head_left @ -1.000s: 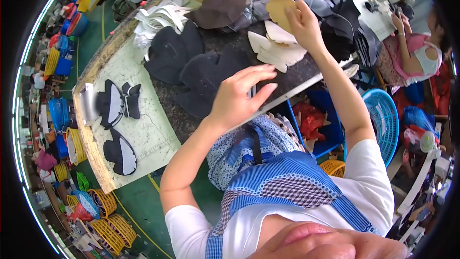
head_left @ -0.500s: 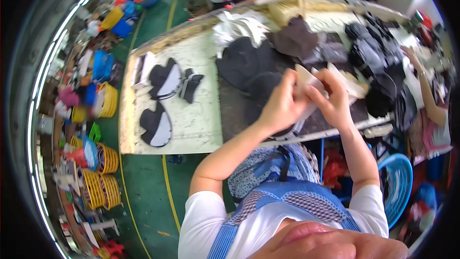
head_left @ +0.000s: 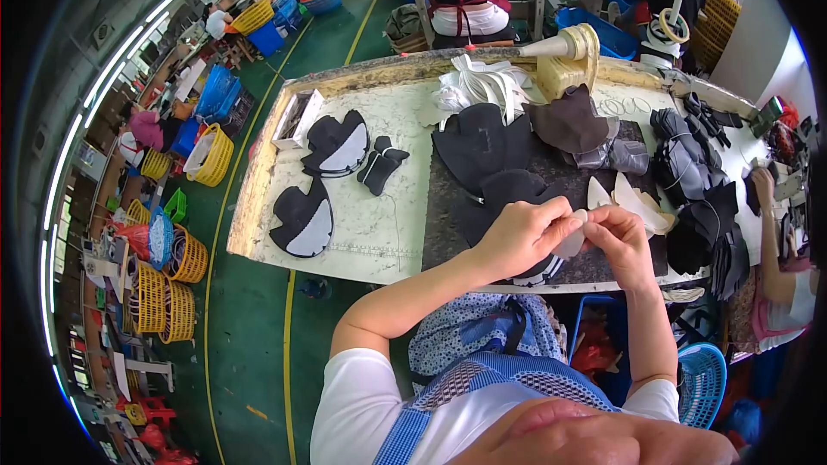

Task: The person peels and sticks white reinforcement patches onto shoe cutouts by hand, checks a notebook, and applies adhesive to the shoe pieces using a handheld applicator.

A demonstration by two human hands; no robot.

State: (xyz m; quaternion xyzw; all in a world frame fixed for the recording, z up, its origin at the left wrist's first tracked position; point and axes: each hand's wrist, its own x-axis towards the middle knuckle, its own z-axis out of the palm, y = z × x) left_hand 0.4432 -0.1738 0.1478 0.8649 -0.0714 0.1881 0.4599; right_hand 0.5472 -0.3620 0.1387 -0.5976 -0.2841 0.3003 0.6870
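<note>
Both hands meet above the front edge of the work table. My left hand (head_left: 536,232) pinches a small cream-coloured flat piece (head_left: 569,244) between thumb and fingers. My right hand (head_left: 618,243) has its fingertips closed on the upper right end of the same piece. Just behind the right hand lies a loose pile of similar pointed cream pieces (head_left: 639,207). Black fabric cut pieces (head_left: 482,146) lie on a dark mat (head_left: 446,237), partly hidden under my left hand. A brown piece (head_left: 570,120) rests behind them.
On the table's left are two black-and-grey curved pieces (head_left: 338,146) (head_left: 303,220), a tied black bundle (head_left: 382,165) and a white box (head_left: 298,119). White strips (head_left: 484,86) and a cream container (head_left: 568,71) stand at the back. Tied dark bundles (head_left: 680,159) and another person's arm (head_left: 769,232) are right.
The view has tilted up, so the table appears lower. My hands have turned the cream piece and drawn closer together at its end; less of it shows now.
</note>
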